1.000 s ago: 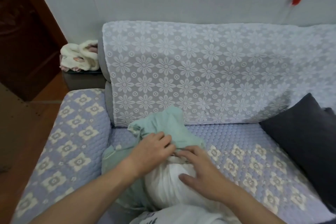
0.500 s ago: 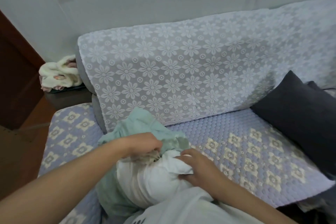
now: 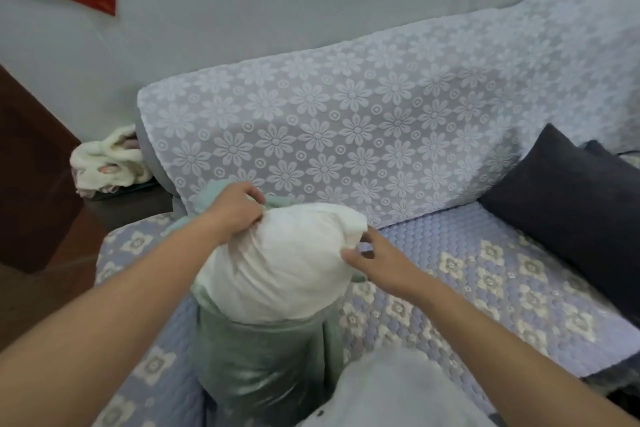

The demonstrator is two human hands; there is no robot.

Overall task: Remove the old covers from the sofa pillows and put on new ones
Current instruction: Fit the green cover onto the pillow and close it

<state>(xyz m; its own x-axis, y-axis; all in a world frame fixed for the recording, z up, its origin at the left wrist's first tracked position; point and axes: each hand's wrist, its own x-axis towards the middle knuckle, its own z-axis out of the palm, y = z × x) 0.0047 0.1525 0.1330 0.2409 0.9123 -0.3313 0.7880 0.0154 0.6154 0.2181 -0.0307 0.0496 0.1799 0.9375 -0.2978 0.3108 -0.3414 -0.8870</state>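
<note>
A white pillow insert (image 3: 280,263) stands on end on the sofa seat, its upper half bare. A pale green cover (image 3: 263,364) is bunched around its lower half, and a flap of it shows behind the top. My left hand (image 3: 239,208) grips the pillow's top left corner together with the green cover's edge. My right hand (image 3: 377,260) pinches the pillow's right corner between thumb and fingers.
The sofa seat (image 3: 467,274) has a quilted lilac cover; a flowered lace throw (image 3: 346,135) hangs over the backrest. A dark navy pillow (image 3: 571,204) leans at the right. A cream cloth bundle (image 3: 107,163) lies on the left armrest. White fabric (image 3: 398,392) lies at the bottom.
The white pillow has come further out of the green cover and stands higher. My left hand has moved up to its top corner; my right hand has shifted to the right corner.
</note>
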